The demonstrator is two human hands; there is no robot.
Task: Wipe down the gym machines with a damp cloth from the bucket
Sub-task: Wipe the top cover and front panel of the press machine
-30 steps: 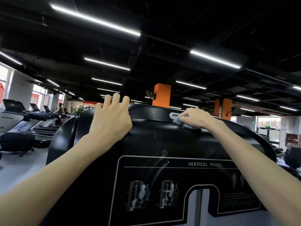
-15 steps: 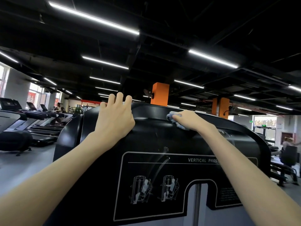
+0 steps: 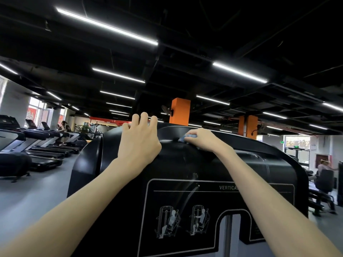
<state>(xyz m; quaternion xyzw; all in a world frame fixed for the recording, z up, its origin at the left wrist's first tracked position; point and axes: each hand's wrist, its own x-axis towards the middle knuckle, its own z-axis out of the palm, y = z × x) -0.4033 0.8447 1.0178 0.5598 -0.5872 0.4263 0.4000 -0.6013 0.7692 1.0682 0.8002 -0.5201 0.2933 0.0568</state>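
A tall black vertical press machine (image 3: pixel 185 164) fills the middle of the view, with a white diagram panel on its shroud. My left hand (image 3: pixel 138 141) rests on the shroud's upper left, fingers hooked over the top edge. My right hand (image 3: pixel 201 140) grips a small blue cloth (image 3: pixel 183 138) and presses it against the top of the shroud, just right of my left hand. Most of the cloth is hidden under my fingers. No bucket is in view.
A row of treadmills (image 3: pixel 37 145) lines the left side, with a person on one far back. Orange pillars (image 3: pixel 180 111) stand behind the machine. More machines and a person (image 3: pixel 323 167) are at the right. Grey floor lies on the left.
My right hand has slid the cloth leftward along the top of the shroud, closer to my left hand. The view has shifted so the machine sits further right.
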